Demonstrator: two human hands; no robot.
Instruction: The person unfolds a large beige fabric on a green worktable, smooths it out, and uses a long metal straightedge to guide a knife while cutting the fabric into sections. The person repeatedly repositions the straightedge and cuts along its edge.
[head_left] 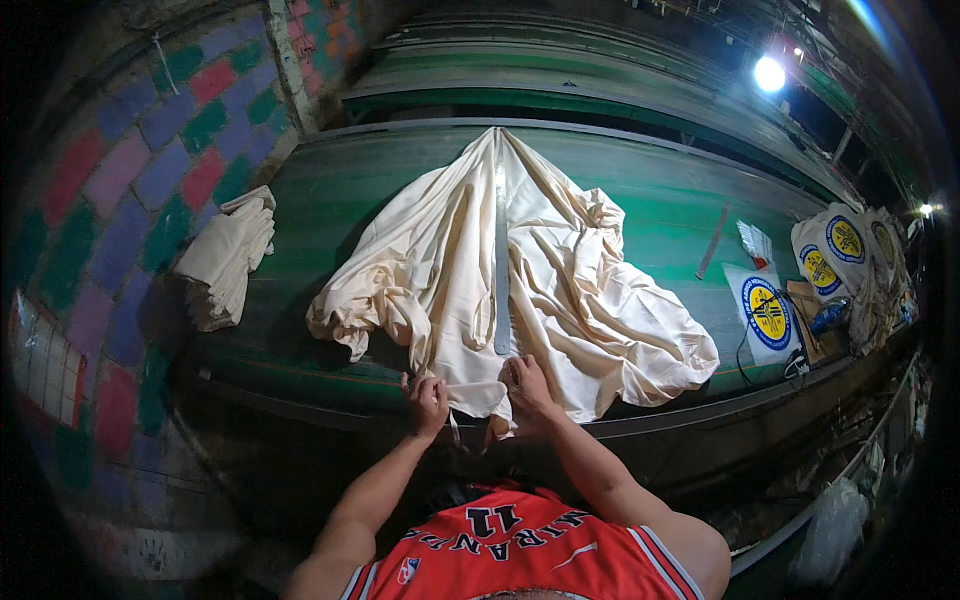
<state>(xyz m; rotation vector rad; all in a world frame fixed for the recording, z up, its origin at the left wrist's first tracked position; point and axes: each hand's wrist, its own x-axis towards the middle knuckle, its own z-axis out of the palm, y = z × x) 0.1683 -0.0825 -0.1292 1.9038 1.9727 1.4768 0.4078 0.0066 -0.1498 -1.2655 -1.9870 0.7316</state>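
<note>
A large cream cloth (580,310) lies spread and wrinkled over the green table, gathered to a peak at the far edge. Along its middle runs a long metal ruler (502,250), its near end just beyond my hands. My left hand (428,402) is closed on the near edge of the cloth. Just right of the ruler's near end, my right hand (526,382) grips the cloth with its fingers curled in. Between the two hands a flap of the cloth hangs over the table's front edge.
A folded stack of cream cloth (228,262) sits at the table's left end. On the right lie a sheet with a round blue-and-yellow emblem (766,308), a thin strip (713,242), a blue object (829,316) and printed cloths (840,245). A painted brick wall (130,220) stands left.
</note>
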